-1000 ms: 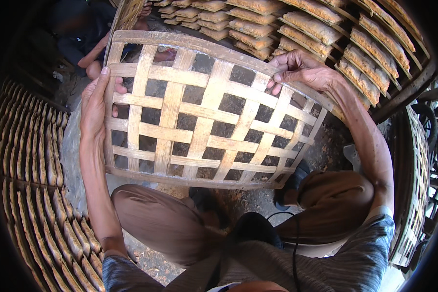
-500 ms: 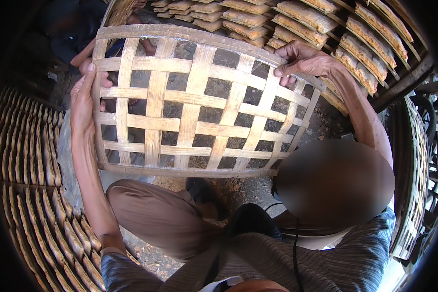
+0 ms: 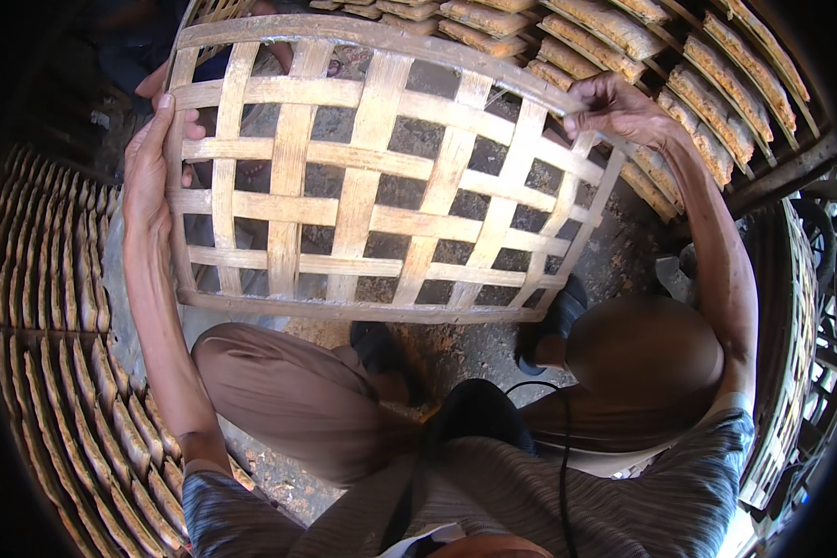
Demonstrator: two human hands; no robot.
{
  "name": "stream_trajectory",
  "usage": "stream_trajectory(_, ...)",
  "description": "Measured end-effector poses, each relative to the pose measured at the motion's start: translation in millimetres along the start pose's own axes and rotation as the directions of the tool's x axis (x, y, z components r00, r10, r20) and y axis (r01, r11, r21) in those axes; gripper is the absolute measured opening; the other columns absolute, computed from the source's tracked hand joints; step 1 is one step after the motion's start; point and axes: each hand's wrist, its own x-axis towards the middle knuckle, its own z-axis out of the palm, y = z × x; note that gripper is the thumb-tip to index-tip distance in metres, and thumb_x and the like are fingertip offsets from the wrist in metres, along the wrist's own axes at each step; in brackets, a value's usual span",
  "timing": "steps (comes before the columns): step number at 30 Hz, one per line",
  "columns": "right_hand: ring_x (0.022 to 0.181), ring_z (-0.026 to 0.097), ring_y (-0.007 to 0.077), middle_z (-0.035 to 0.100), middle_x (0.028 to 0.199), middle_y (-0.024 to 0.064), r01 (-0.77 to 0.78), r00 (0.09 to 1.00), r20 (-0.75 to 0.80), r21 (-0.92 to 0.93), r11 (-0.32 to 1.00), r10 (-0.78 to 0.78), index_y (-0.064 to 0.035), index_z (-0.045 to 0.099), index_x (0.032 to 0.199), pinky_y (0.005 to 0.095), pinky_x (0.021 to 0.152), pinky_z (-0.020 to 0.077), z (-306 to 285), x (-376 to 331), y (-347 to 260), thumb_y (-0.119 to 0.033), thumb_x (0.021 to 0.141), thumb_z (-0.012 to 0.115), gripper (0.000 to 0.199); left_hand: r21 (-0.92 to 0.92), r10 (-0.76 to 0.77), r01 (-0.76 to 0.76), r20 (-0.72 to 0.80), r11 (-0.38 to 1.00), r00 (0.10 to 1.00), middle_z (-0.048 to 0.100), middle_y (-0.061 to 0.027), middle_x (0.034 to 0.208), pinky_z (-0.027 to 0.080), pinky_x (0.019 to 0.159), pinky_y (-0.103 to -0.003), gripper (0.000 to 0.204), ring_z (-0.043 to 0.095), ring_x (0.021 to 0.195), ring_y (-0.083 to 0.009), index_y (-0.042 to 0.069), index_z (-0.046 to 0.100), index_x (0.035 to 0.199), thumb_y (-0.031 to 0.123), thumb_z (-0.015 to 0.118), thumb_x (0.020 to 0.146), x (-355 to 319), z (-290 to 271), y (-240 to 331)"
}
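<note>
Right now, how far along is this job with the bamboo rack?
Done: racks on the left and top right are already filled with rows of brown flat pieces. In hand: the left hand and right hand hold an empty woven bamboo tray by its edges. Left: nothing lies on it yet.

The person is wearing a grey striped short-sleeved shirt [image 3: 567, 502], brownish trousers [image 3: 298, 400] and dark footwear [image 3: 553, 321]. Both forearms are showing bare below the sleeves. A thin black cable [image 3: 560, 446] is running down the chest.
</note>
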Motion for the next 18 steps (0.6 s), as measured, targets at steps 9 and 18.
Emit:
stream_trajectory(9,0.058,0.06,0.0063,0.071,0.066,0.0,0.063,0.97,-0.221,-0.149,0.987,-0.096,-0.0058,0.078,0.085,0.0263,0.052,0.0454,-12,-25,-56,-0.03,0.09,0.088,0.027,0.214,-0.069,0.051,0.078,0.976,0.994,0.075,-0.0135,0.116,0.059,0.088,-0.038,0.042,0.073,0.103,-0.0215,0.002,0.066,0.131,0.037,0.054,0.11,25,7,-33)
stream_trajectory(18,0.056,0.062,0.0169,0.07,0.066,0.0098,0.044,0.966,-0.186,-0.561,0.827,-0.177,-0.0003,0.078,0.084,0.037,0.052,0.0504,15,-39,-137,-0.013,0.086,0.088,0.016,0.493,0.57,-0.7,0.412,0.517,0.711,0.06,-0.0167,0.15,0.047,0.116,-0.047,0.055,0.057,0.139,-0.0318,0.009,0.056,0.15,0.031,0.069,0.102,-39,102,24)
